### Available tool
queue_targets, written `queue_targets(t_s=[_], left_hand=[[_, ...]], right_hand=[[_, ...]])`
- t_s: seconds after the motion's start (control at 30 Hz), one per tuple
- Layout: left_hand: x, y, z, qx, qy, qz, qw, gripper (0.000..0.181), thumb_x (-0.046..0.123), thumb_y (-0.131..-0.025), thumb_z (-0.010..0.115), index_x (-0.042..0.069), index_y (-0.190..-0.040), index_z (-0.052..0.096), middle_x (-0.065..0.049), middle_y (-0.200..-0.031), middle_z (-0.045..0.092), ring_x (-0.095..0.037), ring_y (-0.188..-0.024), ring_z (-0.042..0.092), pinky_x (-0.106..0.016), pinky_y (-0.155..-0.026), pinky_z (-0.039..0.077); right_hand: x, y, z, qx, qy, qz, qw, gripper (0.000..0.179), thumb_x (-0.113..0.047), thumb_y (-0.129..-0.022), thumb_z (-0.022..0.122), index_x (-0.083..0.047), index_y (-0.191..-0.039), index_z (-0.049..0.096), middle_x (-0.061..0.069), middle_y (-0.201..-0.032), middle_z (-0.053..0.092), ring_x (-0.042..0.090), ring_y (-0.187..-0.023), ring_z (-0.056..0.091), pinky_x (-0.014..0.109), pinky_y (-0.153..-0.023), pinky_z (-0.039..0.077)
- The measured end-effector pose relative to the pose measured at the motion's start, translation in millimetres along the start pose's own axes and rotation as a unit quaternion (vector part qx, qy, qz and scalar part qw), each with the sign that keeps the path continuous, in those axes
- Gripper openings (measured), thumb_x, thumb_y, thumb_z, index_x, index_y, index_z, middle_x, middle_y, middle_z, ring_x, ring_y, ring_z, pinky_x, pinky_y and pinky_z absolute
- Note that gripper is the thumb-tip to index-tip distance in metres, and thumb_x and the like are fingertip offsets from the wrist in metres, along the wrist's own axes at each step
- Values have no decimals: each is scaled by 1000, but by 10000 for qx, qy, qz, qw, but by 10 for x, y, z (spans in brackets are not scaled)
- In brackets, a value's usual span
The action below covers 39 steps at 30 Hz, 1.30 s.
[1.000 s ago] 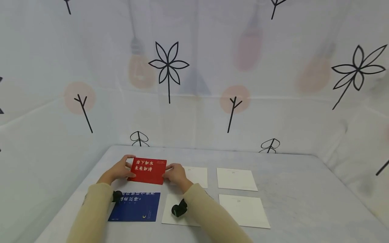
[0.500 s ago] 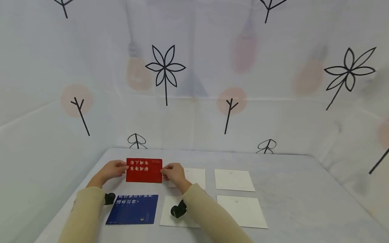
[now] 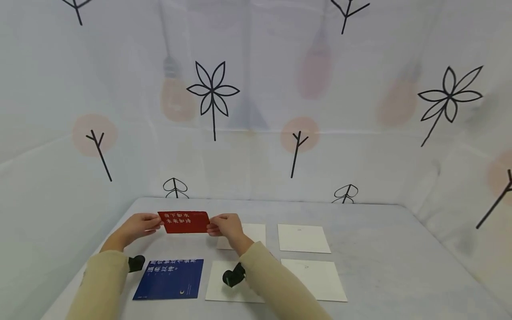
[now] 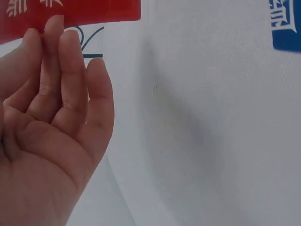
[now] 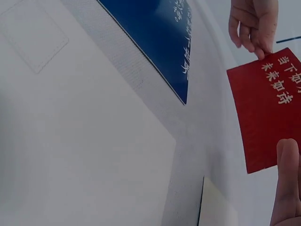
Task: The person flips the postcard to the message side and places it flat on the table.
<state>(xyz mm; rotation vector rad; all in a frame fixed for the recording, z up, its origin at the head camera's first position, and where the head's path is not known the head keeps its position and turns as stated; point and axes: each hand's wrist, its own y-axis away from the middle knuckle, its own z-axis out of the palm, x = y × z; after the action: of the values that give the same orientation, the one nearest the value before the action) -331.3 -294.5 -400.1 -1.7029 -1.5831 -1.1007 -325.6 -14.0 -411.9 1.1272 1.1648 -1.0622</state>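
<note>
Between both hands a red postcard [image 3: 186,223] with white lettering is held up above the table at the back left. My left hand [image 3: 138,227] pinches its left edge between thumb and fingers. At the opposite edge, the thumb and fingers of my right hand [image 3: 227,226] grip it. The right wrist view has the red postcard [image 5: 268,113] with the left hand [image 5: 254,23] at its far edge and the right thumb on its face. Only a strip of the postcard [image 4: 103,10] appears in the left wrist view, over the fingertips of the left hand [image 4: 51,117].
Nearer the person lies a blue postcard [image 3: 170,282] with white writing. Pale cards lie to its right, among them a back one [image 3: 304,238] and a front one [image 3: 320,280]. The right sleeve covers part of another pale card [image 3: 216,282]. A patterned cloth [image 3: 256,164] hangs behind the table.
The left fingers have shifted outward to the postcard's left edge. The red postcard has tilted back, so its face looks shorter, and it sits slightly further left in view. Both hands keep hold.
</note>
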Motion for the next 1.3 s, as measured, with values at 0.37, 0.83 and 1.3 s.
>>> queue_targets(t_s=[0.37, 0.83, 1.3], left_hand=[[-24, 65, -69, -267, 1848, -544, 9809, 45, 17, -94, 57, -14, -125, 48, -13, -106, 65, -20, -95, 61, -36, -86, 50], [0, 73, -10, 33, 1831, -921, 9788, 53, 17, -91, 62, -10, -132, 44, -4, -100, 65, -17, -88, 62, -36, -86, 50], [-48, 45, 71, 411, 892, -1071, 9894, 53, 18, -87, 67, -10, -128, 48, -10, -101, 63, -17, -82, 60, -30, -75, 53]], right_hand=[[-25, -20, -5, 144, -341, 243, 9990, 18, -6, -87, 62, 7, -98, 67, 14, -78, 69, 19, -68, 68, 26, -63, 55], [-6, 33, 21, 189, -366, 78, 9991, 21, -1, -83, 68, 4, -103, 66, 12, -82, 68, 17, -70, 68, 26, -67, 55], [85, 48, 43, 274, -326, 104, 9990, 29, 4, -80, 67, 4, -109, 63, 13, -81, 67, 18, -66, 67, 28, -65, 55]])
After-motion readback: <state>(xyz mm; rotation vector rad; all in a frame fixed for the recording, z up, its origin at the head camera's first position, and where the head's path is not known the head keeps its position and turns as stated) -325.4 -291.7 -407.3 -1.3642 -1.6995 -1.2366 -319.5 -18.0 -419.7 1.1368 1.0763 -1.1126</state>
